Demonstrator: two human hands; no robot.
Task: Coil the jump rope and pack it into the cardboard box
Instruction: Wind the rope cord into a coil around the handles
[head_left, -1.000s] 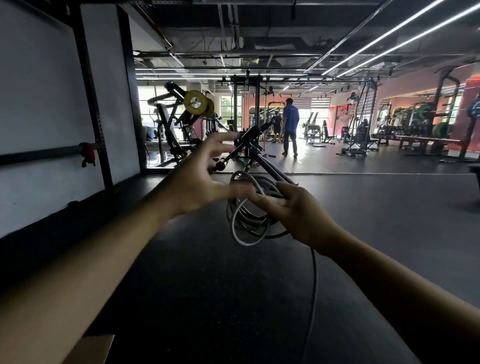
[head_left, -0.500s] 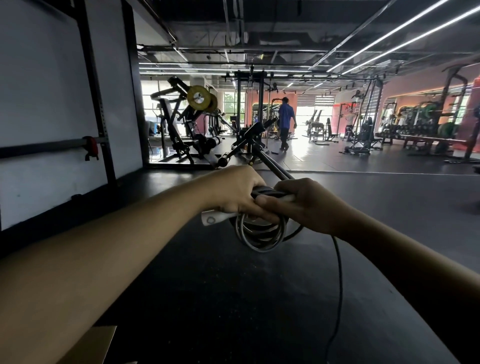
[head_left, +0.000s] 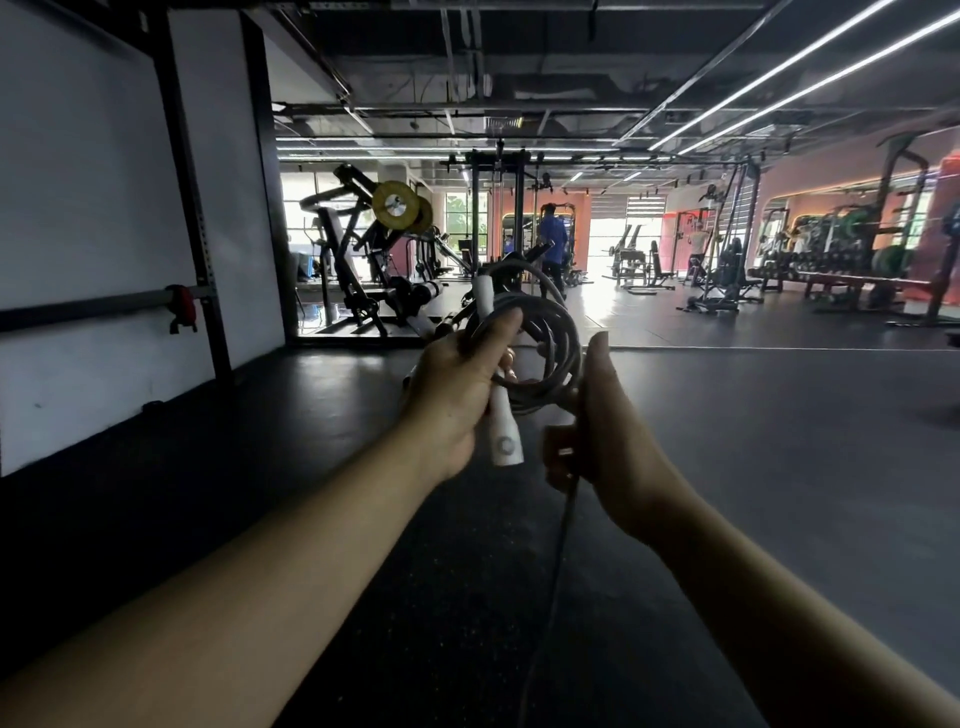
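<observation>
Held up above the dark gym floor, the jump rope sits in loops. The left hand is clamped around the coil and a white handle; just right of the coil, the right hand pinches the loose strand hanging down.

Rope tail exits btm edge.
</observation>
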